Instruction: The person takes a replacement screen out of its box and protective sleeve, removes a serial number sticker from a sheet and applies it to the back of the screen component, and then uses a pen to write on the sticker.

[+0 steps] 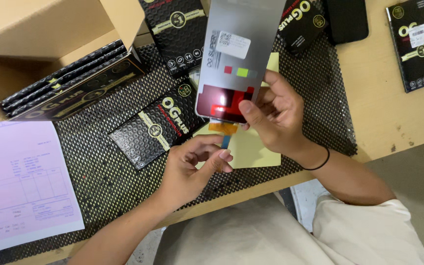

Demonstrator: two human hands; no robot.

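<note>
My right hand (276,118) grips a grey phone display panel (236,54) by its lower right edge, holding it above the mat; the panel carries a white sticker and small coloured squares. From its bottom end hangs an orange flex ribbon (223,128). My left hand (192,169) pinches the ribbon's small blue tip (225,142) between thumb and fingers. A pale yellow sheet (251,147) lies under both hands.
A black perforated mat (104,181) covers the wooden table (393,108). Several black boxes with yellow print lie about (158,125) (415,44). An open cardboard carton (20,54) holds more at the left. A pink printed form (20,181) lies near the front left.
</note>
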